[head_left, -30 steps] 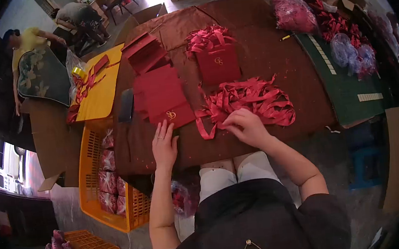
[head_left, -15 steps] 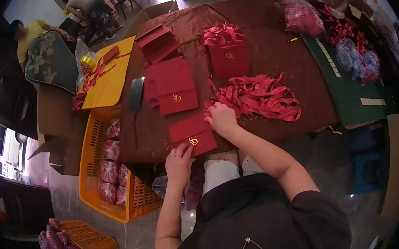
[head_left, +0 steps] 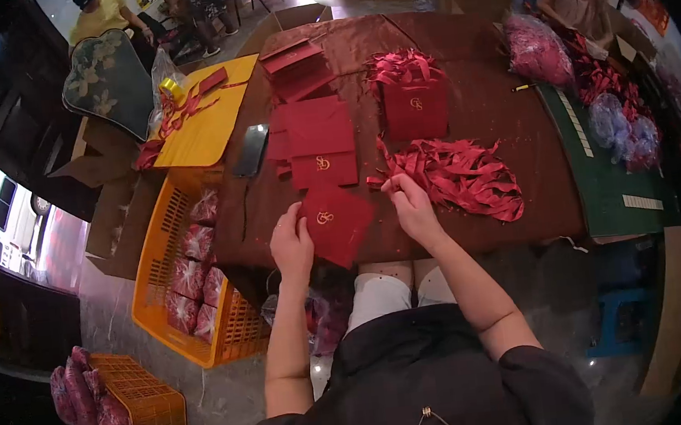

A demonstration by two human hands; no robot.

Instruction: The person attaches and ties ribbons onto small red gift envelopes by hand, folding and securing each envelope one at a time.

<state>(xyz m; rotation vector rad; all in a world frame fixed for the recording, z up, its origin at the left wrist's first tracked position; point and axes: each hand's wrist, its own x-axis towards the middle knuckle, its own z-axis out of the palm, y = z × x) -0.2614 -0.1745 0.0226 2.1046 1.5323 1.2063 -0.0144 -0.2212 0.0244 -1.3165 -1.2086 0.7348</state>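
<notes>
My left hand (head_left: 291, 243) grips the left edge of a red envelope (head_left: 340, 225) with a gold monogram, tilted at the table's front edge. To its right, the fingers of my right hand (head_left: 414, 209) pinch the end of a red ribbon (head_left: 376, 181). A heap of loose red ribbons (head_left: 468, 175) lies just beyond that hand. Past the held envelope sits a stack of similar red envelopes (head_left: 321, 136), and more folded red pieces (head_left: 298, 69) are behind it. Another monogrammed red stack (head_left: 417, 115) has ribbon loops (head_left: 402, 66) bunched at its top.
A phone (head_left: 251, 151) lies left of the stacks on the brown tablecloth (head_left: 498, 58). An orange crate (head_left: 149, 272) with wrapped red packs stands left. A green board (head_left: 600, 179) is at right. Two people sit at the far left and right; another stands behind.
My left hand has raised and turned the envelope, which lay flat at the table edge before. My right hand has moved away from the envelope, to the right, with the ribbon end.
</notes>
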